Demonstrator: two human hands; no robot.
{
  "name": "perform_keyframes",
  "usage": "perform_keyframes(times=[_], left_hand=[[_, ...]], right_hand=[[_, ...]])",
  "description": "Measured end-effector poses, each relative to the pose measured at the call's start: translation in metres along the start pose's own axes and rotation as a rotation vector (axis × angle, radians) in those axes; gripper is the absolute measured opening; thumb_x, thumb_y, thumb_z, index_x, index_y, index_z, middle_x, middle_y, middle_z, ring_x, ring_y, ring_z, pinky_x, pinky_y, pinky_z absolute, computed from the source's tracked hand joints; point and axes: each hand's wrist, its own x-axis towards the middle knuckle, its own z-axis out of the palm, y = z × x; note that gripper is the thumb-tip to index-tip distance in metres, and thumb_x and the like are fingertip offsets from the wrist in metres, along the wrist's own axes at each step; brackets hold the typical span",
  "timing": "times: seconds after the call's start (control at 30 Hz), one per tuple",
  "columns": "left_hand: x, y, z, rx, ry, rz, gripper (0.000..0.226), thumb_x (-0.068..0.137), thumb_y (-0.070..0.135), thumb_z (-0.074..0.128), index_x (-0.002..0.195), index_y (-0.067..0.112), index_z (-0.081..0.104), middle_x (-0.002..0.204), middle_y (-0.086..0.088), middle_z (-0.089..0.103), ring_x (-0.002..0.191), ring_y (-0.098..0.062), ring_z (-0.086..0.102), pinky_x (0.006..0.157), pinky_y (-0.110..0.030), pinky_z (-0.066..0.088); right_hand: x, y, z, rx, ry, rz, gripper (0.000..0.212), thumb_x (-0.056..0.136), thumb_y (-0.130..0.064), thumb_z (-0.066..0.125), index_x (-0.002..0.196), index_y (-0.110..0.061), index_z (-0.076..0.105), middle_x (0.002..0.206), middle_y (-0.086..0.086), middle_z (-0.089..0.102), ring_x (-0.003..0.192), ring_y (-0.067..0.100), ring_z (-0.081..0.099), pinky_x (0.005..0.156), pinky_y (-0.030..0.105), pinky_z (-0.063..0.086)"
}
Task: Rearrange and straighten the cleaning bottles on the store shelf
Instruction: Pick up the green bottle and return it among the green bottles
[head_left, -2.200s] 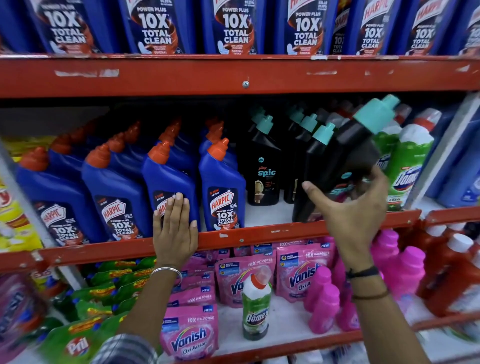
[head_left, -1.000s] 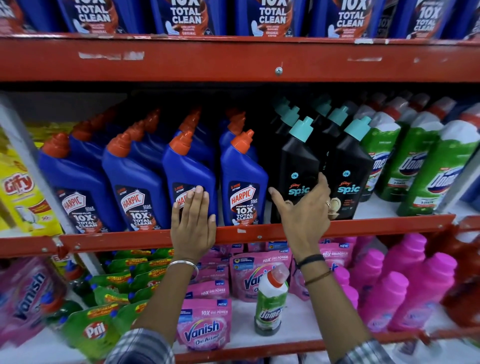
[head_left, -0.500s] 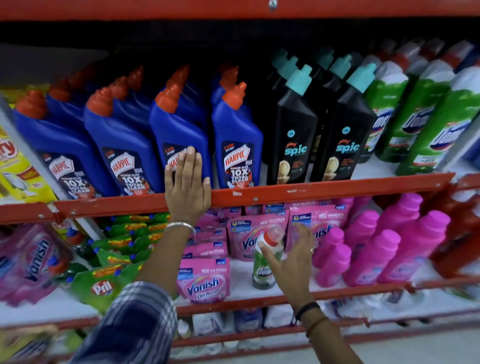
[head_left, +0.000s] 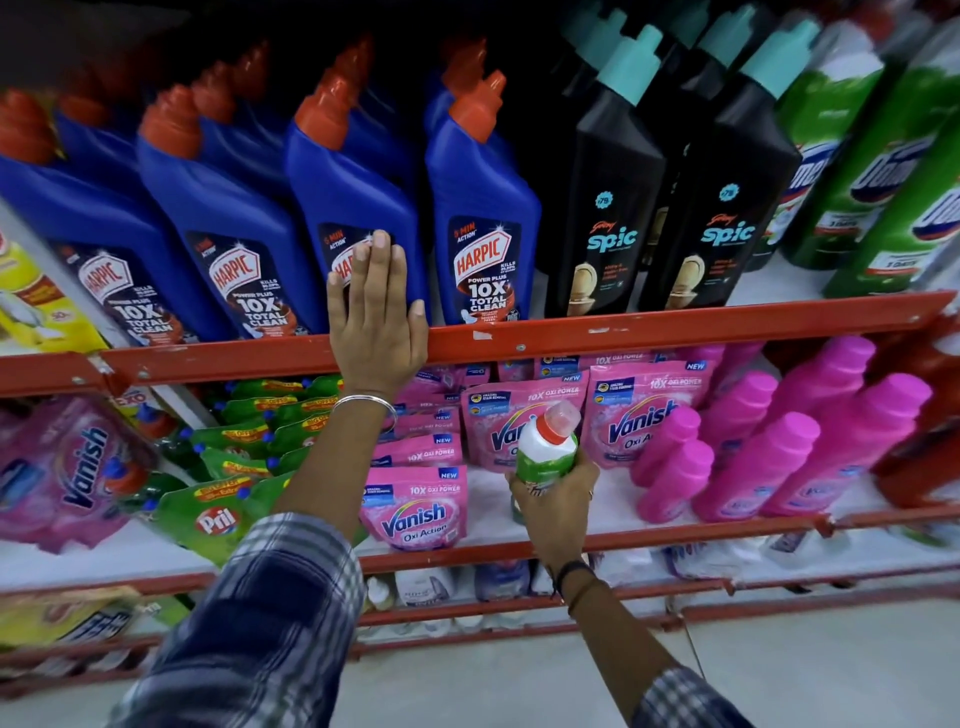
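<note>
Upper shelf (head_left: 675, 327) rows look straight. Left hand (head_left: 375, 312) flat, released, against a blue bottle (head_left: 353, 208). Right hand (head_left: 553, 493) grasping stray green bottle (head_left: 545, 452), beside pink pouches (head_left: 415, 512). Remaining: move it up among green bottles (head_left: 872, 171).

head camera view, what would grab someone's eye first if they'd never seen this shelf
First, the right hand gripping a small green Domex bottle with a red and white cap, among the pink Vanish pouches on the lower shelf. Above, the left hand lies flat on a blue Harpic bottle at the red shelf rail. Right of the Harpic row stand black Spic bottles with teal caps.
</note>
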Motion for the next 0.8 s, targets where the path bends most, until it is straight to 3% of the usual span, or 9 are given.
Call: perform_keyframes(times=[0.1, 0.13, 0.2, 0.27, 0.37, 0.47, 0.6, 0.7, 0.8], left_hand=[[0.001, 0.0, -0.001, 0.005, -0.005, -0.014, 0.052, 0.097, 0.027, 0.033, 0.144, 0.005, 0.027, 0.148, -0.011, 0.025, 0.147, -0.011, -0.002, 0.12, -0.036, 0.001], [0.001, 0.0, -0.001, 0.004, -0.004, -0.008, 0.053, 0.098, 0.027, 0.032, 0.146, 0.006, 0.024, 0.152, -0.01, 0.022, 0.147, -0.011, -0.002, 0.12, -0.036, 0.001], [0.0, -0.001, -0.001, 0.006, 0.004, 0.019, 0.06, 0.099, 0.028, 0.031, 0.152, 0.011, 0.011, 0.161, -0.002, 0.004, 0.148, -0.012, -0.002, 0.12, -0.036, 0.0], [0.001, -0.001, -0.001, 0.006, 0.01, 0.036, 0.063, 0.099, 0.028, 0.031, 0.153, 0.013, 0.002, 0.161, 0.004, -0.008, 0.148, -0.012, -0.002, 0.12, -0.036, -0.001], [0.0, 0.0, -0.001, -0.016, 0.013, 0.032, 0.063, 0.099, 0.027, 0.031, 0.153, 0.013, 0.002, 0.16, 0.004, -0.009, 0.148, -0.012, -0.002, 0.121, -0.037, 0.0], [0.001, 0.0, -0.001, -0.022, 0.007, 0.021, 0.061, 0.1, 0.027, 0.031, 0.153, 0.012, 0.004, 0.161, 0.004, -0.007, 0.148, -0.013, -0.001, 0.121, -0.037, 0.001], [0.002, 0.0, -0.001, -0.014, 0.016, 0.017, 0.059, 0.1, 0.027, 0.033, 0.153, 0.01, 0.011, 0.161, 0.002, -0.002, 0.148, -0.014, 0.003, 0.121, -0.038, 0.003], [0.001, -0.001, -0.001, -0.022, 0.022, 0.02, 0.058, 0.1, 0.027, 0.034, 0.152, 0.007, 0.014, 0.161, 0.0, 0.001, 0.148, -0.016, 0.005, 0.121, -0.039, 0.004], [-0.001, -0.001, 0.0, -0.016, 0.029, 0.023, 0.058, 0.099, 0.026, 0.035, 0.151, 0.006, 0.017, 0.161, -0.001, 0.004, 0.148, -0.016, 0.007, 0.12, -0.04, 0.005]], right_hand=[[0.001, -0.002, -0.003, 0.029, -0.002, 0.013, 0.079, 0.062, -0.013, 0.088, 0.122, -0.011, 0.037, 0.117, 0.009, 0.052, 0.104, 0.023, 0.06, 0.08, 0.024, 0.057], [0.0, -0.005, -0.007, 0.029, -0.003, 0.007, 0.076, 0.063, -0.008, 0.087, 0.121, -0.008, 0.039, 0.112, 0.006, 0.054, 0.097, 0.017, 0.061, 0.069, 0.012, 0.054], [-0.003, -0.018, -0.017, 0.044, -0.011, -0.005, 0.069, 0.065, -0.002, 0.085, 0.118, -0.006, 0.041, 0.102, -0.001, 0.054, 0.084, 0.003, 0.057, 0.051, 0.004, 0.045], [-0.004, -0.03, -0.028, 0.022, 0.001, -0.034, 0.068, 0.064, -0.012, 0.087, 0.115, -0.012, 0.042, 0.098, -0.006, 0.055, 0.079, 0.007, 0.058, 0.051, 0.007, 0.045], [-0.004, -0.054, -0.049, -0.039, 0.041, -0.124, 0.073, 0.059, -0.031, 0.088, 0.117, -0.023, 0.044, 0.097, -0.015, 0.056, 0.087, 0.011, 0.059, 0.072, 0.026, 0.048], [0.001, -0.085, -0.077, -0.026, 0.097, -0.227, 0.078, 0.055, -0.036, 0.09, 0.119, -0.021, 0.048, 0.097, -0.019, 0.055, 0.084, 0.0, 0.055, 0.07, 0.017, 0.043], [0.011, -0.121, -0.119, -0.005, 0.217, -0.387, 0.079, 0.053, -0.041, 0.089, 0.119, -0.016, 0.053, 0.105, -0.004, 0.06, 0.091, 0.013, 0.057, 0.075, 0.03, 0.05], [0.025, -0.142, -0.148, 0.009, 0.333, -0.484, 0.08, 0.053, -0.059, 0.083, 0.115, -0.017, 0.055, 0.105, 0.001, 0.062, 0.092, 0.02, 0.06, 0.072, 0.038, 0.053], [0.045, -0.159, -0.178, 0.047, 0.439, -0.536, 0.078, 0.054, -0.066, 0.078, 0.114, -0.018, 0.058, 0.105, 0.001, 0.065, 0.092, 0.019, 0.062, 0.074, 0.035, 0.053]])
